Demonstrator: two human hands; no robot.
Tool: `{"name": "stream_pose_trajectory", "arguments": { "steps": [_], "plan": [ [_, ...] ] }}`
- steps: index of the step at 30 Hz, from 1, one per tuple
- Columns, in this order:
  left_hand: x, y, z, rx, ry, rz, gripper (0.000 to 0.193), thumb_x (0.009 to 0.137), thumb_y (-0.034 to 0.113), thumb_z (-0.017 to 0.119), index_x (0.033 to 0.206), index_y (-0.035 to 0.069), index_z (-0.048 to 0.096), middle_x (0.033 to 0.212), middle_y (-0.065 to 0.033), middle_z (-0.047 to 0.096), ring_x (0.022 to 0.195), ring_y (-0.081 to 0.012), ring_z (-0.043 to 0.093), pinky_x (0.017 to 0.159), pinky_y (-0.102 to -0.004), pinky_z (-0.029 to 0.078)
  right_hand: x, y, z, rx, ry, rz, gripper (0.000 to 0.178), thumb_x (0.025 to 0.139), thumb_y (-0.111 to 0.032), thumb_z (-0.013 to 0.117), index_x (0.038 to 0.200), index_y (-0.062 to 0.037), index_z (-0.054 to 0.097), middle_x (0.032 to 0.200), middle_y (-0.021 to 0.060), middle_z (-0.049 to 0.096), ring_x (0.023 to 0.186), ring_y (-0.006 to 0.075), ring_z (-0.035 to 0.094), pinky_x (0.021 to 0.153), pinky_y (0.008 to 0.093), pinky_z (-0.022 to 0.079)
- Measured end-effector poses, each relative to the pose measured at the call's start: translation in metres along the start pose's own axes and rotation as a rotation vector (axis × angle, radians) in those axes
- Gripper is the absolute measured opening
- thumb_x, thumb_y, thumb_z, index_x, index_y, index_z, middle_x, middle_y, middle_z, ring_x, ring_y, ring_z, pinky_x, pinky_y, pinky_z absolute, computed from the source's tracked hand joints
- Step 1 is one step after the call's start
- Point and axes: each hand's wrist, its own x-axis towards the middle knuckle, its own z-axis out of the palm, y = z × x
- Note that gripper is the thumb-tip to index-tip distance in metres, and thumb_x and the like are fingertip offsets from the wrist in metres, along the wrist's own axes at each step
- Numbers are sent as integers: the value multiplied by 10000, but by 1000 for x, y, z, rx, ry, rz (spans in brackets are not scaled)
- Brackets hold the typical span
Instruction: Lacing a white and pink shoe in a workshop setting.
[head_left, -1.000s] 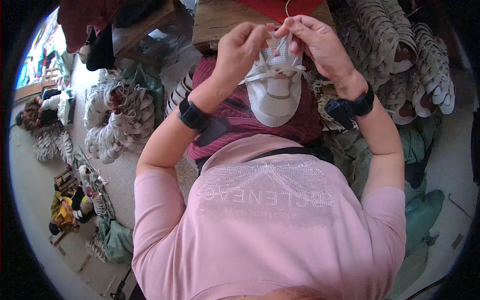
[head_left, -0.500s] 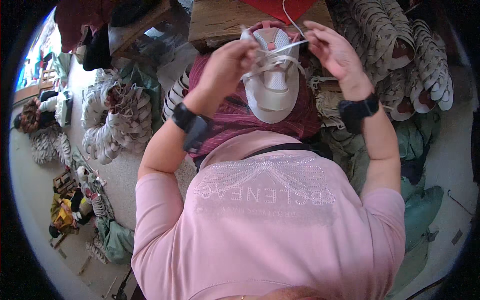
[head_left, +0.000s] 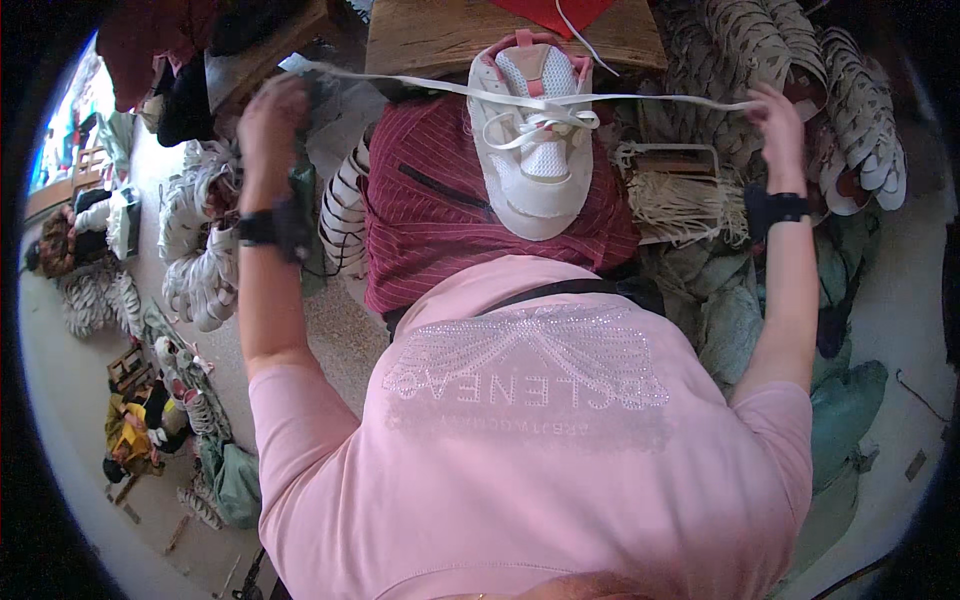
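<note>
A white sneaker (head_left: 535, 205) with pink lining rests toe toward me on my lap, over maroon striped cloth (head_left: 420, 240). Its white shoelace (head_left: 660, 97) runs out sideways in a nearly straight line, crossed at the throat of the shoe with a small loop lying below. At the far left my left hand (head_left: 270, 130), smeared by motion, is closed at one end of the lace, whose tip pokes out beyond the fingers. My right hand (head_left: 779, 130) pinches the other end out to the right.
Behind the shoe is a wooden bench (head_left: 430, 45) with red cloth (head_left: 560, 12) on it. A rack of pale laces (head_left: 685, 205) stands at right, beneath bundled shoe uppers (head_left: 860, 110). More uppers (head_left: 195, 270) lie at left. A person in yellow (head_left: 140, 425) sits farther left.
Both hands have moved apart from above the shoe, left hand leftward and right hand rightward, drawing the crossed lace out nearly straight. The sneaker has shifted slightly left.
</note>
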Motion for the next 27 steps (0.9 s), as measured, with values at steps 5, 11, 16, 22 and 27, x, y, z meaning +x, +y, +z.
{"name": "stream_pose_trajectory", "arguments": {
  "steps": [5, 11, 16, 22, 27],
  "plan": [
    [-103, 49, 142, 395, -252, 452, 303, 856, 86, 706, 1142, 43, 616, 967, -57, 616, 766, -93, 578, 671, -245, 489, -70, -35, 115, -457, -391, -729, 241, 902, -146, 608, 1120, -57, 659, 1059, 100, 643, 971, 219, 621, 886, 313, 481],
    [-119, 63, 185, 610, -519, 742, 229, 759, 47, 729, 953, 51, 607, 984, -121, 541, 752, -250, 592, 652, -343, 509, -123, -88, 184, -434, -702, -896, 169, 834, -120, 647, 979, -33, 654, 956, 119, 589, 908, 274, 601, 810, 348, 483],
    [-110, 66, 190, 548, -366, 800, 181, 791, 15, 686, 942, 34, 588, 897, -118, 563, 745, -275, 597, 663, -338, 505, -114, -90, 194, -656, -791, -923, 158, 780, -90, 658, 887, -3, 580, 889, 105, 501, 827, 229, 560, 735, 322, 457],
    [-111, 65, 210, 399, -202, 577, 150, 842, 18, 629, 985, 30, 589, 773, -95, 552, 669, -198, 582, 582, -284, 479, -119, -94, 202, -691, -766, -899, 128, 790, -92, 614, 872, -4, 572, 789, 94, 548, 719, 218, 562, 673, 333, 464],
    [-104, 51, 202, 136, -333, 300, 143, 901, 59, 622, 1031, 2, 601, 756, -2, 567, 678, -72, 519, 609, -211, 437, -125, -92, 200, -550, -823, -679, 130, 825, -105, 607, 899, -6, 568, 676, 56, 530, 631, 138, 523, 613, 297, 453]
  ]
}}
